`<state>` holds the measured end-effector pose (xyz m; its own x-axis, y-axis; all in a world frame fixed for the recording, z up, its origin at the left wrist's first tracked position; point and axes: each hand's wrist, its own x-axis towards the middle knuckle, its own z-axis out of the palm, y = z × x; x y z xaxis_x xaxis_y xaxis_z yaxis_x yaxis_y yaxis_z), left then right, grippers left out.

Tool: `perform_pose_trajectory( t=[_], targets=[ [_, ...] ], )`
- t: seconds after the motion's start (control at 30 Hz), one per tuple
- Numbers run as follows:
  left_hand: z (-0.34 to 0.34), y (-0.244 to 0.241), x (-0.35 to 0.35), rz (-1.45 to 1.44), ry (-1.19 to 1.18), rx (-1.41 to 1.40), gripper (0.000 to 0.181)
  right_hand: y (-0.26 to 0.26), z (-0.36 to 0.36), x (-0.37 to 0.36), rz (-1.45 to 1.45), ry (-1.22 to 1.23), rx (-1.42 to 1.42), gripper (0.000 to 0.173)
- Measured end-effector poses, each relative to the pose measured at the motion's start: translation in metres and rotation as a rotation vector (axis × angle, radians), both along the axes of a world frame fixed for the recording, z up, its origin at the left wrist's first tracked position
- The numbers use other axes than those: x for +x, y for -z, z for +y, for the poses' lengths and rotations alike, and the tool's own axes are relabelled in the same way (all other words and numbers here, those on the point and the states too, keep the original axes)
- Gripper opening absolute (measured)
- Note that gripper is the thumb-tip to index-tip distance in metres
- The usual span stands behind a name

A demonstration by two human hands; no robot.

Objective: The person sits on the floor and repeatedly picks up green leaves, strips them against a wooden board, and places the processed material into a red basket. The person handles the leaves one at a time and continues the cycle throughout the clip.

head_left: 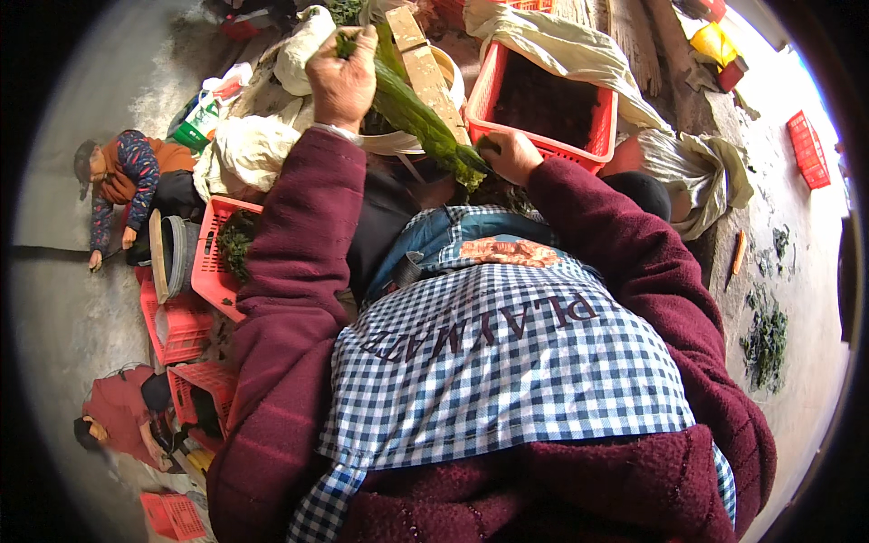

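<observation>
A long green strip of seaweed (424,125), probably kelp, stretches between my two hands. My left hand (343,85) is raised at the upper left with its fingers closed around the upper part of the strip. Lower and to the right, my right hand (514,156) pinches the ragged lower end; something dark shows at its fingertips, too small to make out. Under the strip, a narrow wooden board (434,85) lies across a pale round tub (453,73). Beside my right hand stands a red plastic crate (476,102) with dark contents.
Pale cloth sacks (248,153) lie at the left, and another cloth (563,41) drapes over the crate. A red crate of seaweed (217,268) stands near my left elbow. Two people work at the left. An orange-handled tool (738,251) and loose seaweed (764,339) lie at the right.
</observation>
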<state>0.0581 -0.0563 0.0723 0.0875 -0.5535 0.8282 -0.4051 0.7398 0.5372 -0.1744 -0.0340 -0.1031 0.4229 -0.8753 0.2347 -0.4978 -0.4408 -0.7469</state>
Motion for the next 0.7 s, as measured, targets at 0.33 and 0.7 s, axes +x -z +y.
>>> perform_pose_trajectory(
  t=[0.33,0.7],
  targets=[
    [-0.01,-0.096,0.024,-0.032,0.038,0.1,0.019,0.084,0.008,-0.045,0.987,-0.304,0.437,0.025],
    [-0.005,-0.143,0.013,-0.193,0.09,0.037,0.008,0.098,0.022,-0.046,1.083,-0.197,0.515,0.022]
  ],
)
